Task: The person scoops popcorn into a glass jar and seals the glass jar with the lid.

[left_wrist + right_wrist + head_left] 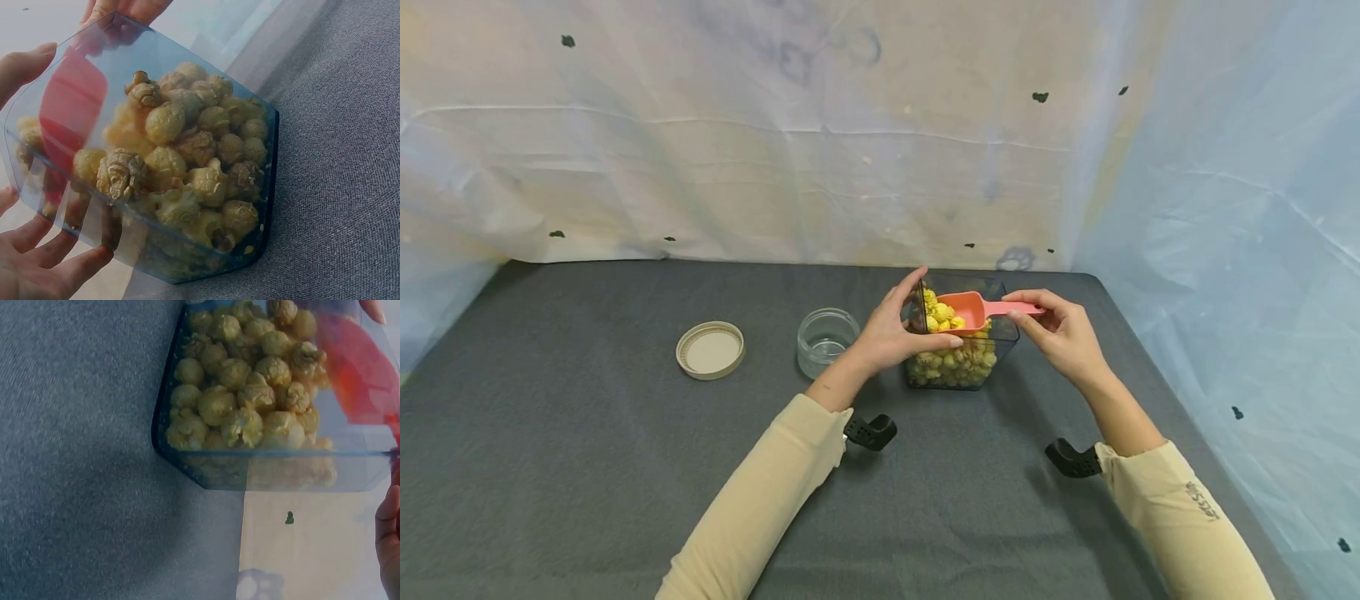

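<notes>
A clear square container [1004, 340] of yellow popcorn [951, 362] stands on the dark grey table [587, 450], right of centre. My left hand [897, 330] grips its left wall, thumb at the front, fingers over the rim. My right hand [1060, 332] pinches the handle of a pink scoop [973, 311] that lies over the container with popcorn in its bowl. In the left wrist view the container [250, 262] shows popcorn [187, 156] and the scoop [72, 106] through its wall. The right wrist view shows the container [187, 469], popcorn [244, 394] and scoop [362, 369].
A small empty glass jar [826, 340] stands just left of my left hand. Its beige lid [710, 349] lies flat further left. A pale plastic sheet [775, 125] hangs behind the table and along its right side.
</notes>
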